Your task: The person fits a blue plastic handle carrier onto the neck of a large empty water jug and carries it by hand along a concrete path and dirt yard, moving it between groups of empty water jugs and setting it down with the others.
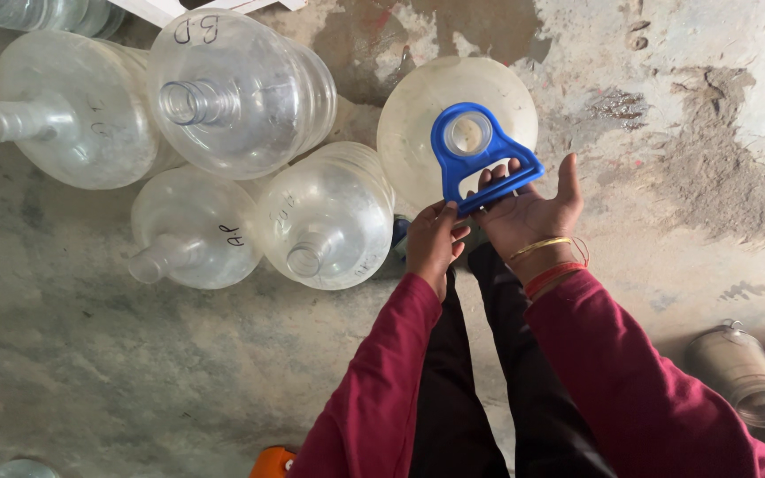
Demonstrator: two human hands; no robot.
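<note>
The blue plastic carrying handle [480, 155] with a ring sits over the neck of the cloudy round plastic water jug [418, 124], at 12 o'clock from the hands. For a good seat, I think the ring must stay level. The right hand [533, 208], palm up, grips the bar; the left hand [434, 243] pinches its lower end.

Stained concrete floor [90, 372]; clear water jugs [329, 217] clustered left of the fingers [498, 173], metal can [745, 376] lying far right, below them.
</note>
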